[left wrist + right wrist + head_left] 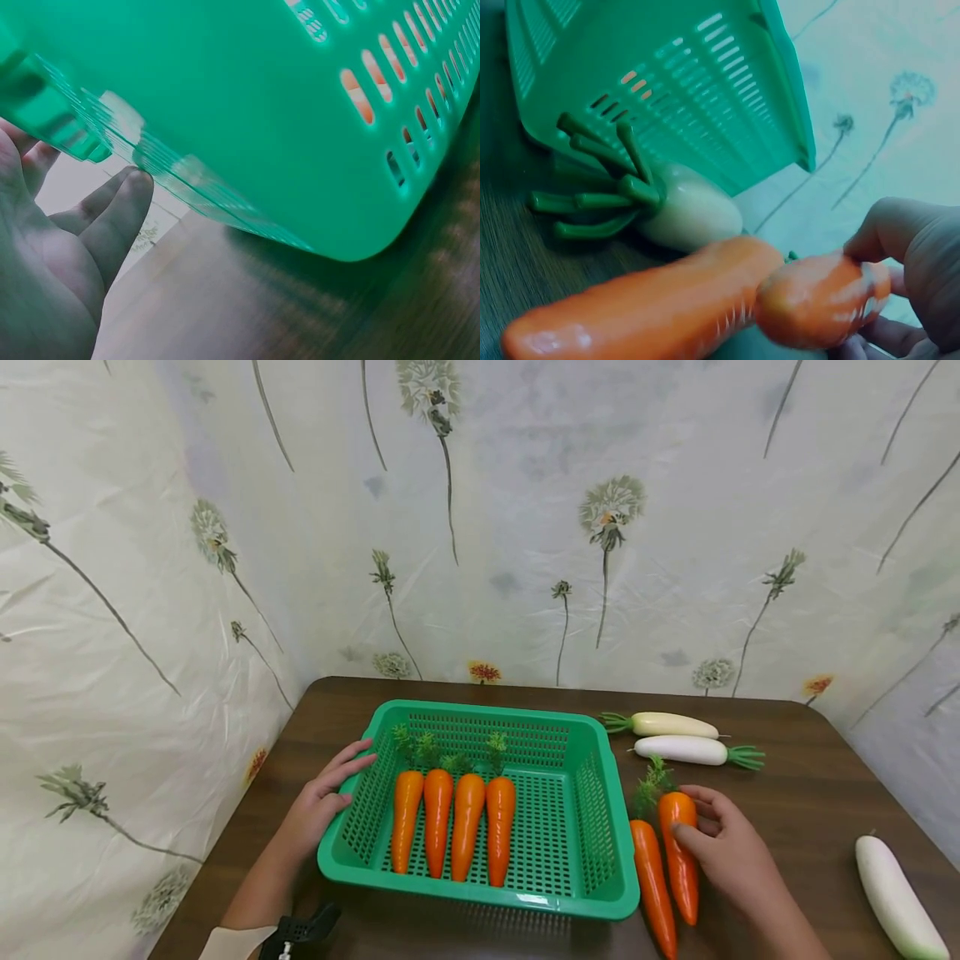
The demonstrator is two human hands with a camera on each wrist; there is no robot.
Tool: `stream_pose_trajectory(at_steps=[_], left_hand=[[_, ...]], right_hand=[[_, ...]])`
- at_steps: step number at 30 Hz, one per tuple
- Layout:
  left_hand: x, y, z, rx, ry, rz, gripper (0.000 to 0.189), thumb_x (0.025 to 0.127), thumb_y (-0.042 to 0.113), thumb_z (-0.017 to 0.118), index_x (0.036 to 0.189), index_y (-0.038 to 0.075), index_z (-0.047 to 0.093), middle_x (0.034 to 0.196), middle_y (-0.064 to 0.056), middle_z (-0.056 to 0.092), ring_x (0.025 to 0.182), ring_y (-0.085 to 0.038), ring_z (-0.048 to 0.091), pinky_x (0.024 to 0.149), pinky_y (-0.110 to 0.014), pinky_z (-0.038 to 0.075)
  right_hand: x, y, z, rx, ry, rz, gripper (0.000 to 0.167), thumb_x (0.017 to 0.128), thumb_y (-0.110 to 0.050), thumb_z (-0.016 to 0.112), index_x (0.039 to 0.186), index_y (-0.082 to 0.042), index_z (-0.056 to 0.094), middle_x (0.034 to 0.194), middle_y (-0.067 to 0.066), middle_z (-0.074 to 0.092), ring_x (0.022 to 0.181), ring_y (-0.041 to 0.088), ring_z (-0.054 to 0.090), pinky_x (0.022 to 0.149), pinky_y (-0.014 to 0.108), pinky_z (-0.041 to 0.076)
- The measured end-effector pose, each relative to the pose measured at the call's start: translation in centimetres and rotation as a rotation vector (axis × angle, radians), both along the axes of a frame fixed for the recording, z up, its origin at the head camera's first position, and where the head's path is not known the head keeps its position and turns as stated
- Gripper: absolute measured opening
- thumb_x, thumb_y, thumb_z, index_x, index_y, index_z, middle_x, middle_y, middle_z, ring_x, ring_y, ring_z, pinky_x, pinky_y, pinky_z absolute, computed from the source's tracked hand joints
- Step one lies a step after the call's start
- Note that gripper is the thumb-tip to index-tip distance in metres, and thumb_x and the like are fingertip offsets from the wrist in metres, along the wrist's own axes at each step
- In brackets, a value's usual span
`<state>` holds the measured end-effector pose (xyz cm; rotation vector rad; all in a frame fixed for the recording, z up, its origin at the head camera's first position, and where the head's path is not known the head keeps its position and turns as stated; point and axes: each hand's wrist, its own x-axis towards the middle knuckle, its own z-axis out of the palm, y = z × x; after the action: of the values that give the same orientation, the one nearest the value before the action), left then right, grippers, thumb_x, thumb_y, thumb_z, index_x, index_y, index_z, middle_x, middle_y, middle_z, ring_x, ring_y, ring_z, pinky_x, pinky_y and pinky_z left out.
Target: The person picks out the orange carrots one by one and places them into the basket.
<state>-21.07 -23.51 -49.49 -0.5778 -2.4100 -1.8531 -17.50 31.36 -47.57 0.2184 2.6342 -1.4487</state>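
Observation:
My right hand (723, 839) pinches an orange carrot (678, 860) with a green leafy top between thumb and fingers, to the right of the green plastic basket (480, 897). A second carrot (654, 889) lies just left of it, beside the basket's wall. In the right wrist view, the held carrot (817, 304) has its blunt tip towards the camera. Several carrots (468, 818) lie side by side inside the basket, leafy tops towards the back. My left hand (315, 810) rests with extended fingers against the basket's left rim.
A cream radish (671, 724) and a white radish (678, 748) lie behind and right of the basket. Another white radish (896, 893) lies near the right edge of the dark wooden table (795, 793). A floral-patterned sheet (510, 527) hangs behind and beside the table.

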Motion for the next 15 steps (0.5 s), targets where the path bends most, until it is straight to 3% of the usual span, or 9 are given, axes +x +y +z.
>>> stream_pose_trajectory(at_steps=[4,7,11,15], left_hand=[[0.0,0.0,0.0,0.001,-0.005,0.002,0.056,0.098,-0.01,0.036,0.149,0.0,0.056,0.17,-0.011,0.032,0.158,-0.038,0.018,0.108,-0.011,0.032],[0.0,0.1,0.1,0.001,-0.007,0.001,0.056,0.098,-0.01,0.036,0.149,0.0,0.056,0.17,-0.011,0.032,0.158,-0.038,0.018,0.108,-0.011,0.032],[0.0,0.1,0.2,0.001,-0.004,0.001,0.056,0.097,-0.011,0.036,0.148,-0.001,0.056,0.17,-0.012,0.032,0.158,-0.038,0.019,0.107,-0.011,0.033],[0.0,0.1,0.2,0.0,-0.003,0.001,0.055,0.097,-0.011,0.036,0.148,-0.004,0.055,0.17,-0.013,0.032,0.158,-0.038,0.019,0.107,-0.012,0.033]], right_hand=[[0.2,-0.4,0.2,-0.056,0.042,-0.014,0.068,0.105,-0.023,0.061,0.159,0.001,0.029,0.155,0.032,0.04,0.134,0.042,0.05,0.08,0.023,0.055],[0.2,-0.7,0.5,-0.088,0.06,-0.034,0.068,0.105,-0.023,0.06,0.16,0.001,0.028,0.155,0.031,0.04,0.122,0.02,0.059,0.081,0.021,0.054],[0.2,-1.4,1.0,-0.136,0.07,-0.047,0.068,0.105,-0.021,0.061,0.16,0.001,0.026,0.155,0.03,0.038,0.102,-0.01,0.053,0.081,0.02,0.055],[0.2,-2.2,1.5,-0.177,0.077,-0.043,0.068,0.105,-0.017,0.061,0.16,0.0,0.026,0.156,0.029,0.037,0.103,-0.011,0.054,0.082,0.02,0.055]])
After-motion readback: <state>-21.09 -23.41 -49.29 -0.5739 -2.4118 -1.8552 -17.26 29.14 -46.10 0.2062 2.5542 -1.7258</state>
